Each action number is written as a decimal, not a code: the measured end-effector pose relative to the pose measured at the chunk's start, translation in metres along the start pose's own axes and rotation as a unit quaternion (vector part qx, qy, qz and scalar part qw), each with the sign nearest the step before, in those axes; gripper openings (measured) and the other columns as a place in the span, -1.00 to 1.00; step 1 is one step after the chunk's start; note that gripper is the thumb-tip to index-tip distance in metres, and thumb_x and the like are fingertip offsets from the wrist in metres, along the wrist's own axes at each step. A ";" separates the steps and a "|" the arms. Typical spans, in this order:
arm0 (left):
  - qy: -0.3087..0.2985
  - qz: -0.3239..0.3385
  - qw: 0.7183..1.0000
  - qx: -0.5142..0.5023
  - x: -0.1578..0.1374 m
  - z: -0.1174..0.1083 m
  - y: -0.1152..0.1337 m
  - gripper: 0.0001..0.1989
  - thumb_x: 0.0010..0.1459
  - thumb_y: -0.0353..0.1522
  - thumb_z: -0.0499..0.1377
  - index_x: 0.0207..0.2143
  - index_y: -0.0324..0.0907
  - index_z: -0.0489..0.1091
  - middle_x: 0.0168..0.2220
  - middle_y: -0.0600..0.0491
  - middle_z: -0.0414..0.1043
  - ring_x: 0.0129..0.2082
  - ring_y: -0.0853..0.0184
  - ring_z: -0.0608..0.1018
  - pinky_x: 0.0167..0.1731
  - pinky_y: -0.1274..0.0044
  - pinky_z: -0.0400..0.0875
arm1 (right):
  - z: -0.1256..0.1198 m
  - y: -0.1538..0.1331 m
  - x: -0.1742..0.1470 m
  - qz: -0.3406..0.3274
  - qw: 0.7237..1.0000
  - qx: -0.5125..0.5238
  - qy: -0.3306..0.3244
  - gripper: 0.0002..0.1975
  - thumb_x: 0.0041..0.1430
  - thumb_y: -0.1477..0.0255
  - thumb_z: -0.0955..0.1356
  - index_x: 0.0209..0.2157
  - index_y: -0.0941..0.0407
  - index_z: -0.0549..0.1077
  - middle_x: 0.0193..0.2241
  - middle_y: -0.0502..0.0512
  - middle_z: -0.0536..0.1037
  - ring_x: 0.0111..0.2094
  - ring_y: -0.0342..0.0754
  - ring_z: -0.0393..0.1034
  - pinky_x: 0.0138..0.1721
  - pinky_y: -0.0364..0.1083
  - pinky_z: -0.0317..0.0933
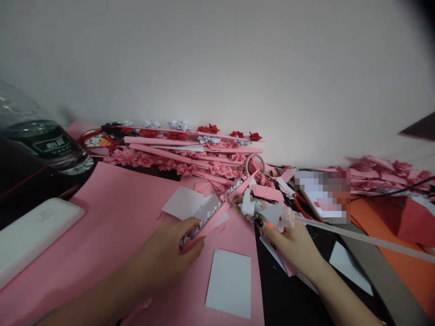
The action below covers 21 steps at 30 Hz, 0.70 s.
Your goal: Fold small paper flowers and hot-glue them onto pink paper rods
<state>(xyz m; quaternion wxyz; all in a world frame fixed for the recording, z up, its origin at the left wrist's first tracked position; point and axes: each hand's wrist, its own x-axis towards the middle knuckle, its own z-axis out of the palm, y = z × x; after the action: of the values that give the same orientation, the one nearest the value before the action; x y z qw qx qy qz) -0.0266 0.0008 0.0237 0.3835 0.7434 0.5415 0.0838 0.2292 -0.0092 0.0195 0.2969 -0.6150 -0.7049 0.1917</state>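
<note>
My left hand (173, 244) is closed around a long folded pink paper strip (214, 217). Small white folded paper pieces (212, 213) run along that strip. To the right, my right hand (292, 240) has its thumb and fingers curled in among paper scraps, and what lies in its grip is partly hidden. White folded paper pieces (248, 203) stand just beyond its thumb, near the far end of the pink strip. A white rectangular paper (229, 280) lies between the hands on a large pink sheet (122, 217).
Pink paper stems with red, white and pink paper flowers (185, 170) lie along the wall. A roll of tape (254, 165) stands near them. At left are a water bottle (47, 140) and a white case (37, 237); at right, a phone (312, 199) and orange paper (390, 240).
</note>
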 end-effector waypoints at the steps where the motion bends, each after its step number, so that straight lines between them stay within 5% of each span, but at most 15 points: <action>1: -0.008 -0.004 1.000 0.005 0.000 -0.001 0.001 -0.83 0.12 -0.28 -0.04 -0.46 -0.13 0.25 -0.60 0.19 0.19 -0.58 0.39 0.27 -0.54 0.57 0.03 | 0.000 0.000 0.000 0.001 1.000 0.001 0.003 -0.74 0.08 0.28 0.28 -0.63 0.06 0.33 -0.69 -0.02 0.38 -0.55 -0.02 0.36 -0.56 -0.12 0.22; 9: -0.002 -0.001 1.000 0.000 0.000 -0.002 0.001 -0.83 0.10 -0.29 -0.03 -0.50 -0.14 0.22 -0.60 0.19 0.17 -0.59 0.41 0.24 -0.54 0.57 0.02 | -0.001 0.000 -0.001 -0.001 1.000 -0.013 0.004 -0.71 0.09 0.29 0.28 -0.67 0.05 0.29 -0.78 -0.06 0.29 -0.62 -0.05 0.32 -0.63 -0.14 0.19; 21: -0.005 0.003 1.000 0.001 0.001 -0.001 -0.002 -0.82 0.12 -0.28 -0.03 -0.50 -0.14 0.22 -0.59 0.18 0.17 -0.57 0.40 0.25 -0.52 0.56 0.03 | -0.002 -0.002 0.000 0.016 0.999 0.048 -0.018 -0.79 0.10 0.29 0.29 -0.50 0.10 0.44 -0.56 0.03 0.51 -0.43 0.03 0.44 -0.43 -0.08 0.30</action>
<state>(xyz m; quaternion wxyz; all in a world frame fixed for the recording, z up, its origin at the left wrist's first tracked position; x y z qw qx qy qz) -0.0275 0.0024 0.0226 0.3850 0.7463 0.5370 0.0806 0.2289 -0.0100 0.0221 0.3102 -0.6081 -0.6899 0.2409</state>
